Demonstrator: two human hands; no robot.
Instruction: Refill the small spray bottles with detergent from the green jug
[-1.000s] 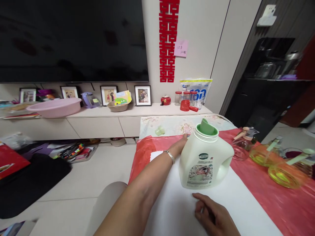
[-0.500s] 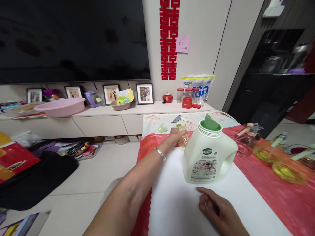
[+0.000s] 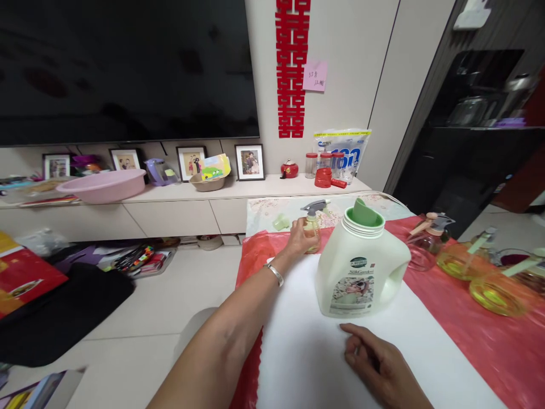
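My left hand (image 3: 299,237), with a silver bangle at its wrist, is closed around the side of a small yellowish clear spray bottle (image 3: 313,233) with a grey trigger head. The bottle stands upright at the far side of the table, partly covered by my fingers. Just to its right stands a large pale green jug (image 3: 361,267) with a handle and a picture label. A green scoop-like piece (image 3: 365,212) sticks up from its uncapped mouth. My right hand (image 3: 374,360) rests in front of the jug, holding nothing, its index finger stretched and the others loosely curled.
A white sheet (image 3: 298,341) lies over red plastic (image 3: 464,324) on the table. Several spray bottles, one with yellow liquid (image 3: 498,295), stand on the right. A small pale green piece (image 3: 281,221) lies at the far left. Behind is a low cabinet (image 3: 179,218).
The spray bottle has gone from leaning over to upright, its trigger head now raised. My left hand has shifted slightly left with it. My right hand and the jug have stayed in place.
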